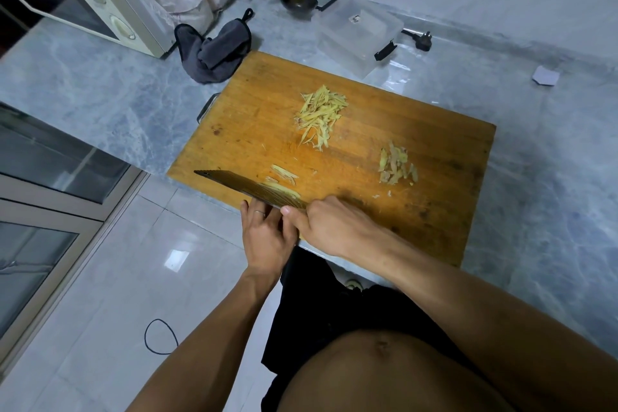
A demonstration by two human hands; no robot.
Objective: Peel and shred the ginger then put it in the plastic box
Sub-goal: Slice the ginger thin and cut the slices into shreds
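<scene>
Head view, right hand (pixel 329 224) gripping one cleaver (pixel 247 187), left fingers (pixel 259 212) straight, two ginger piles (pixel 321 115).

Bare arms, no sleeves; ring (pixel 259 212) on left-hand finger; black shorts (pixel 321 304).

Right hand (pixel 329 224) grips cleaver (pixel 247 189); shredded ginger (pixel 319 115) on cutting board (pixel 434 197).

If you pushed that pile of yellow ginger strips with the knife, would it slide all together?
Probably not. The ginger shreds are thin, loose strips, so they would likely scatter. They look light, and a few may stick to the cleaver, as some already do.
</scene>
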